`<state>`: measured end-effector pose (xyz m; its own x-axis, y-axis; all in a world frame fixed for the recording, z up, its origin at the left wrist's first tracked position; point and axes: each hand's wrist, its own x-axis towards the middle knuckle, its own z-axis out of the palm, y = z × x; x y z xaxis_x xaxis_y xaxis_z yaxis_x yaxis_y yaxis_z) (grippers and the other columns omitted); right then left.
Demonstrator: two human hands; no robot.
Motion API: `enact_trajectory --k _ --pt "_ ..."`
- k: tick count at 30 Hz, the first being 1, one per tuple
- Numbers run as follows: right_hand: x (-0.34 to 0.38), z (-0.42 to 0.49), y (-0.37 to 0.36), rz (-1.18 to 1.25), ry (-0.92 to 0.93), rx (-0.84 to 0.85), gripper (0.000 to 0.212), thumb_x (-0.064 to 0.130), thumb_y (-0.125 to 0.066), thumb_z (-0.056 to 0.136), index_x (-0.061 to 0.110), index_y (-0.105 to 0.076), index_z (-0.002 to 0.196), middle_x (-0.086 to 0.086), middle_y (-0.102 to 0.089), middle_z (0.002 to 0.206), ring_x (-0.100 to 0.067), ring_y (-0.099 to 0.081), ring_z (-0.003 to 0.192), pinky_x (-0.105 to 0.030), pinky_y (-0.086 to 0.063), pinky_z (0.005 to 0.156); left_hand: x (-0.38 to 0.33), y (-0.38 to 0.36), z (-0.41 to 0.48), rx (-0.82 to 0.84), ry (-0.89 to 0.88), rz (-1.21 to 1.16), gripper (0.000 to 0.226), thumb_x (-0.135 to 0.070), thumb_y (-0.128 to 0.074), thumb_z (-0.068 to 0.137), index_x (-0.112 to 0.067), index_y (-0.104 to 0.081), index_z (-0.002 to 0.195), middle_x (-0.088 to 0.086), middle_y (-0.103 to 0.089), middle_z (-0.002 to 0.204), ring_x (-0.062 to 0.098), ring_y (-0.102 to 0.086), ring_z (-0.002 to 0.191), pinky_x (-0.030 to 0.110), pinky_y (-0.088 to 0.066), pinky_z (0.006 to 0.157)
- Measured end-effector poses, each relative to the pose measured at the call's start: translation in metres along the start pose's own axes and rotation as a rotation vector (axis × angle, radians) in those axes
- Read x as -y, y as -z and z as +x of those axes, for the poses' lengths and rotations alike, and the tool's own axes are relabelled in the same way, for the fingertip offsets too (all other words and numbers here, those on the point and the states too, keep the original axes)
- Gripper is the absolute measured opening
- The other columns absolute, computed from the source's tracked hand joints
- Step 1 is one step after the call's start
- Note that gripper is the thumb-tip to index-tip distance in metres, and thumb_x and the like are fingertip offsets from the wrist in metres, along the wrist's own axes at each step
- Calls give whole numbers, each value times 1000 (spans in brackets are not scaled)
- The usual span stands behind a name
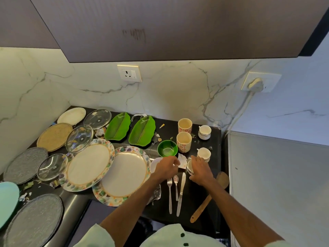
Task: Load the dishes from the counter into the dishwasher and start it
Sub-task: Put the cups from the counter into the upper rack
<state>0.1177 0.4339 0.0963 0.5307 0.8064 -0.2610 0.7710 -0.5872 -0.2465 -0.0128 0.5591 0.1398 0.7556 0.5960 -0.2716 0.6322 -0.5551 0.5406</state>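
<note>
Right hand (pixel 200 171) grips white cup (pixel 189 169), left hand (pixel 166 166) over saucer (pixel 154 164).

No legible text; possibly lettering on spoon (pixel 175 179)

Table (pixel 194 196): plates (pixel 124 173) left; two leaf-shaped dishes (pixel 118 126) behind; two mugs (pixel 184 141) right of them; fork (pixel 170 195), spoon (pixel 176 186), knife (pixel 180 195) side by side in front; wooden spatula (pixel 204 204) rightmost.

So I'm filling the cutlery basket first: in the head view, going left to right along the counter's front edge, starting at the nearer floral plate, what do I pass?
floral plate → fork → spoon → table knife → wooden spatula
</note>
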Motion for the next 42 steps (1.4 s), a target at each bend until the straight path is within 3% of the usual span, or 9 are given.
enact_trajectory --k 6,12,18,21,27,29,33,37,42 --pt "-2 6 -10 -55 12 5 79 26 -83 79 19 -40 145 -6 -48 148 -25 -42 139 -40 -39 114 10 2 18 15 -14 -32 22 -22 -60 88 -21 -72 107 -7 -71 108 11 -65 99 28 -52 85" --pt "-12 1 -12 254 -68 -20 76 33 -87 72 27 -43 134 -1 -51 140 -21 -52 128 -34 -51 99 13 -3 34 35 -38 -37 23 -20 -58 86 -18 -73 104 -4 -73 105 13 -65 98 36 -55 88" --pt "-19 -17 2 699 -377 -204 88 34 -95 63 21 -42 132 4 -56 122 -12 -54 108 -32 -50 93 -12 -8 53 5 -125 22 26 -14 -57 87 -17 -66 111 0 -69 110 19 -63 102 37 -53 86" --pt "-28 -28 8 772 -479 -261 82 35 -94 64 24 -45 129 11 -52 114 -11 -53 106 -31 -47 92 -36 -16 66 -6 -275 119 39 -13 -62 87 -16 -51 125 6 -59 123 25 -56 112 38 -52 88" --pt "-41 -57 12 870 -570 -285 78 32 -94 64 23 -49 128 9 -55 115 -13 -54 105 -32 -51 92 -82 -49 104 153 -545 577 104 -19 -83 75 -15 -17 155 15 -21 160 36 -23 147 48 -30 119" --pt "-43 -70 7 875 -583 -278 80 36 -94 64 25 -49 129 8 -57 117 -14 -55 107 -32 -54 92 -87 -64 113 196 -603 744 101 -23 -82 76 -20 -19 155 14 -18 161 38 -23 146 52 -31 117" --pt "-48 -91 0 922 -611 -284 84 33 -95 63 27 -45 130 10 -54 118 -16 -55 108 -20 -53 81 -91 -77 116 206 -591 879 75 -17 -79 80 -23 -38 142 13 -43 142 35 -47 128 47 -44 102" --pt "-51 -104 -3 940 -673 -306 83 37 -95 62 27 -43 127 9 -54 116 -16 -56 106 -23 -55 83 -82 -75 114 179 -569 780 82 -13 -81 77 -18 -32 143 15 -47 135 36 -53 122 45 -50 95" --pt "-55 -119 -7 1035 -692 -340 77 40 -92 67 25 -48 127 6 -58 115 -18 -61 103 -22 -56 82 -71 -46 87 109 -392 134 77 -38 -86 70 -14 -38 126 6 -57 116 27 -60 104 40 -55 80"
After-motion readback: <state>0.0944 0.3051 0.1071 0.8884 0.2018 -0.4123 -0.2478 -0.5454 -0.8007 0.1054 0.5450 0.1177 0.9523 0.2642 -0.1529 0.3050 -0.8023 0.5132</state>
